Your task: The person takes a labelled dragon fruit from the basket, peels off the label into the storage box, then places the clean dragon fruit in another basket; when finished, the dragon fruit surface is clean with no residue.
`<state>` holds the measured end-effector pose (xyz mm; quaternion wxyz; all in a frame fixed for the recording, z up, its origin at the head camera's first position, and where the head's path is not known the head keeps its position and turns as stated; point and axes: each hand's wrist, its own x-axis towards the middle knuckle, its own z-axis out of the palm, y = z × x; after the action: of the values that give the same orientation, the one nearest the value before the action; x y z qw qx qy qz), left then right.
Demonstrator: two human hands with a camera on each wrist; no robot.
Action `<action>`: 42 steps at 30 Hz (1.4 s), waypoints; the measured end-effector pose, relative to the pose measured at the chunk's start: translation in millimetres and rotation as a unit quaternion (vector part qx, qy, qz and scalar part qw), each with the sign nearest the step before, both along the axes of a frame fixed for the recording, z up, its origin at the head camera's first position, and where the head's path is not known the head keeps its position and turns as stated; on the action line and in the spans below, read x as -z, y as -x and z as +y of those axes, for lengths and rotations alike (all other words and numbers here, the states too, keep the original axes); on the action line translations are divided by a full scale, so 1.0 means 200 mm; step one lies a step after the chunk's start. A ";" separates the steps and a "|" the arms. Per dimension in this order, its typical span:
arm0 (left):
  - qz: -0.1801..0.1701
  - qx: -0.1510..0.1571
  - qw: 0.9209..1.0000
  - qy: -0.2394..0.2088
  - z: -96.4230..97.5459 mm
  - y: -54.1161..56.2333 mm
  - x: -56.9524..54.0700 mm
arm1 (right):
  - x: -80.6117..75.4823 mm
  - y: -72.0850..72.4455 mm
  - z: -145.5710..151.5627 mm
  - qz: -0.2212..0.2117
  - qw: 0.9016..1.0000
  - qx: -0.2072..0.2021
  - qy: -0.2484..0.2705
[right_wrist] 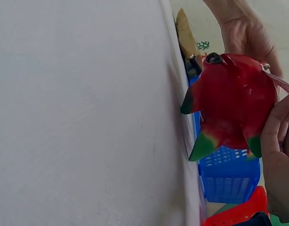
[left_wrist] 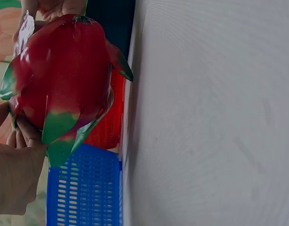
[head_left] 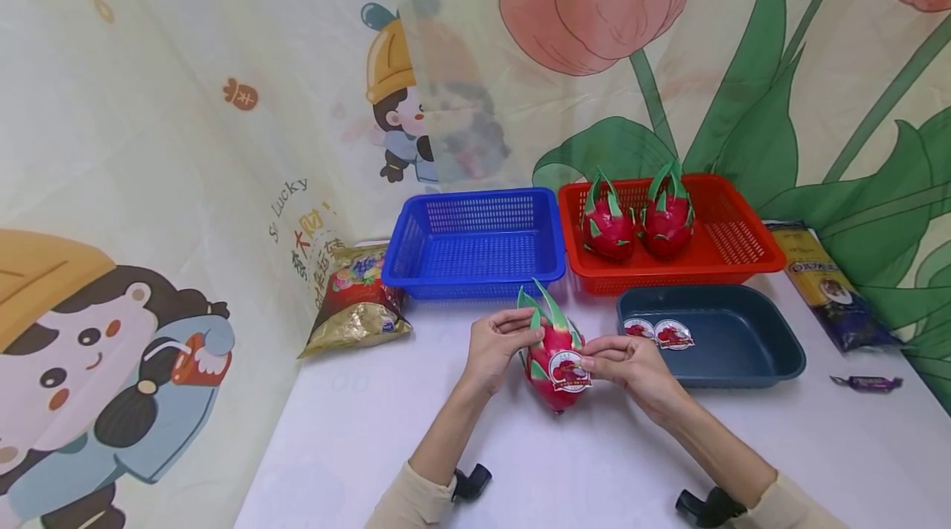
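A red dragon fruit point(head_left: 546, 347) with green leaf tips is held between my two hands above the white table. My left hand point(head_left: 496, 346) grips it near its leafy top, thumb and fingers around the upper left side. With thumb and fingertips my right hand point(head_left: 631, 368) pinches the edge of a round white sticker point(head_left: 570, 370), which lies against the fruit's front. In the left wrist view the red fruit point(left_wrist: 69, 70) hides part of both hands. The right wrist view shows the sticker's edge point(right_wrist: 285, 84) standing off the fruit's side at the right fingertips.
Behind the hands stand a blue basket point(head_left: 475, 285) and a red basket point(head_left: 672, 271) holding two dragon fruits point(head_left: 607, 228). A dark tray point(head_left: 743, 376) at the right has two round stickers point(head_left: 674, 334). Snack bags point(head_left: 364, 298) point(head_left: 839, 290) flank the baskets; a purple-wrapped candy point(head_left: 869, 383) lies right.
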<state>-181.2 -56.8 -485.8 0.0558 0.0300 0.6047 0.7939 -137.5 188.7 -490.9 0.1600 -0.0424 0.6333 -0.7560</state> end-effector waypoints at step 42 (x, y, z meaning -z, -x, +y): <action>-0.015 0.010 1.000 -0.022 -0.05 0.02 0.03 | -0.29 0.10 0.59 0.058 0.980 0.135 -0.135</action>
<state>-185.7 -67.0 -492.6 0.0719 0.0250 0.5862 0.8066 -157.0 307.3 -433.8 0.0240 0.0213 0.7374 -0.6746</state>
